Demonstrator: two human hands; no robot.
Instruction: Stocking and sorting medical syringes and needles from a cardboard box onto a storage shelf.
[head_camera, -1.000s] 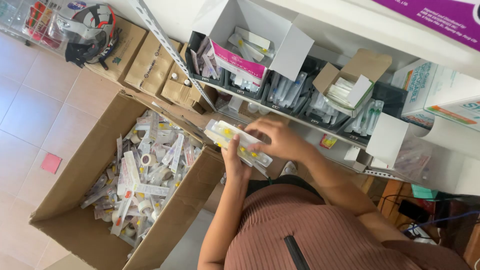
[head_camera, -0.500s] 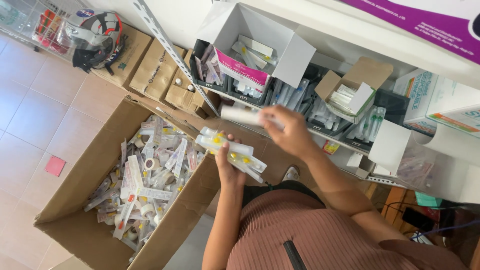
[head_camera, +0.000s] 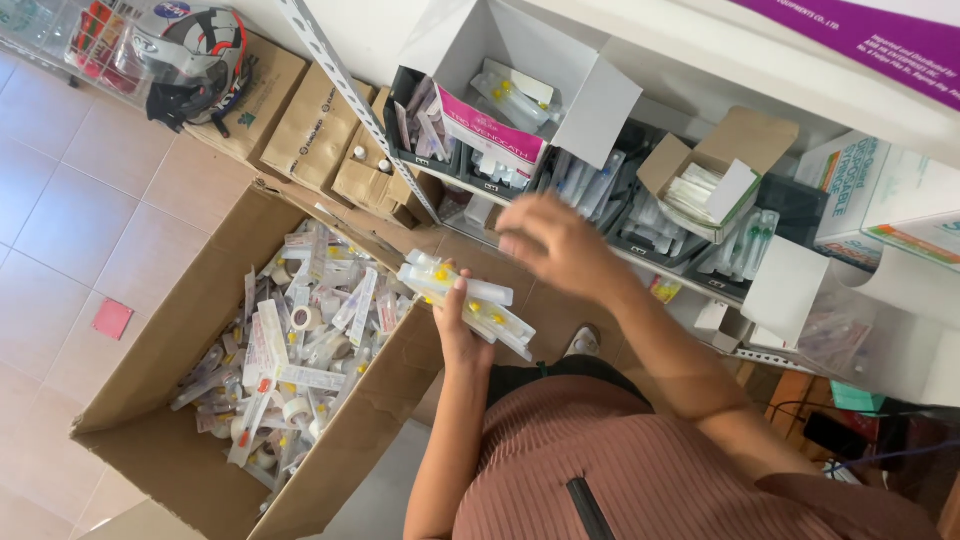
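By the shelf (head_camera: 640, 262), left hand (head_camera: 462, 330) grips yellow-capped packets (head_camera: 470, 300).

Your right hand (head_camera: 560, 245) has open air above the shelf edge; ahead, the flapped white box (head_camera: 520, 70) and packed black bins (head_camera: 640, 215) crowd the shelf.

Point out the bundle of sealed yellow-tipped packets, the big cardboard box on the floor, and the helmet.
bundle of packets (head_camera: 480, 305), head view, on the clear wrappers just right of the left hand's grip.
cardboard box (head_camera: 345, 440), head view, on its near side wall.
helmet (head_camera: 195, 45), head view, on the shell's top.
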